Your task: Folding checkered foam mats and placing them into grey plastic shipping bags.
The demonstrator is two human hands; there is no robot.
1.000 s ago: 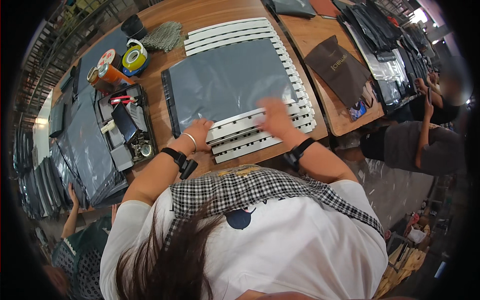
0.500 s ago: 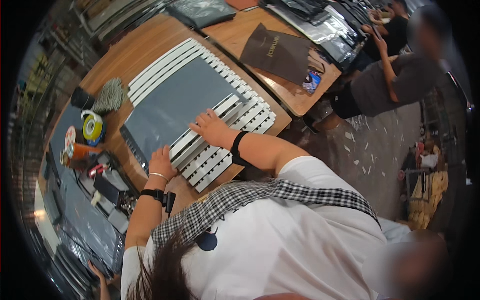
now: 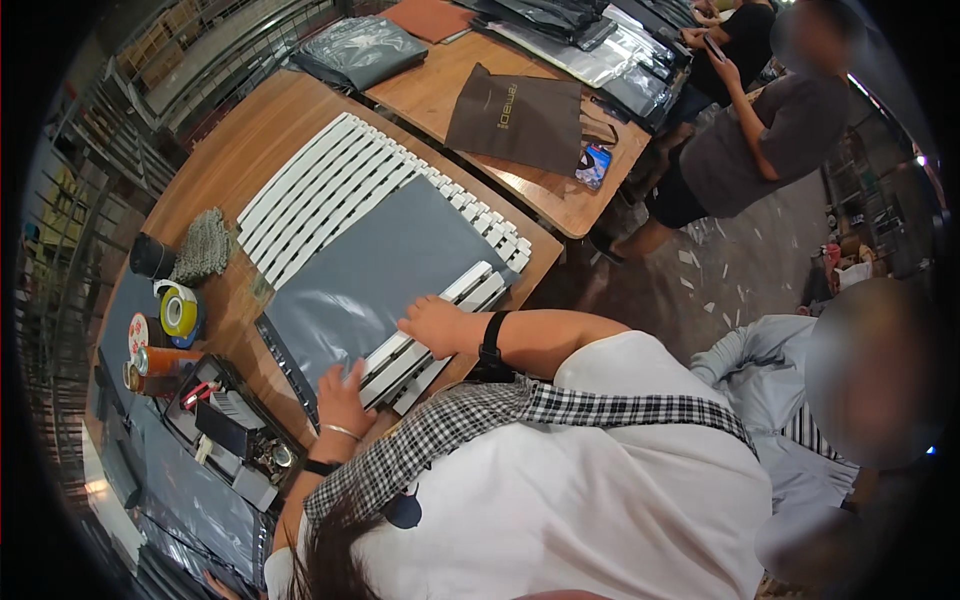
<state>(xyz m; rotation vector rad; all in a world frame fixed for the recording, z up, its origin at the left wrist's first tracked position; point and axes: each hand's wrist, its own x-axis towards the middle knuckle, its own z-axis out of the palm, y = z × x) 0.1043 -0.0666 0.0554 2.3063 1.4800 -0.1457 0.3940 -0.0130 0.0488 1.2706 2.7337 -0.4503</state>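
A grey plastic sheet (image 3: pixel 370 265) lies over a row of white slotted strips (image 3: pixel 310 190) on the wooden table. Along its near edge rests a small stack of white strips (image 3: pixel 470 290). My right hand (image 3: pixel 437 326) lies across this stack, its fingers curled over the far edge. At the stack's left end is my left hand (image 3: pixel 345 402), slightly blurred, with its fingers spread and nothing visible in them. Whether the left fingertips touch the sheet is unclear.
To the left stand a yellow tape roll (image 3: pixel 178 312), an orange can (image 3: pixel 165 362), a grey rag (image 3: pixel 204 246) and a tool tray (image 3: pixel 235 420). A brown bag (image 3: pixel 515 118) and phone (image 3: pixel 593 166) lie on the far table. People (image 3: pixel 745 150) stand to the right.
The grey sheet and the small stack have slid toward me, baring more strips on the far side. My left hand's fingers have spread off the stack. My right hand stays on it.
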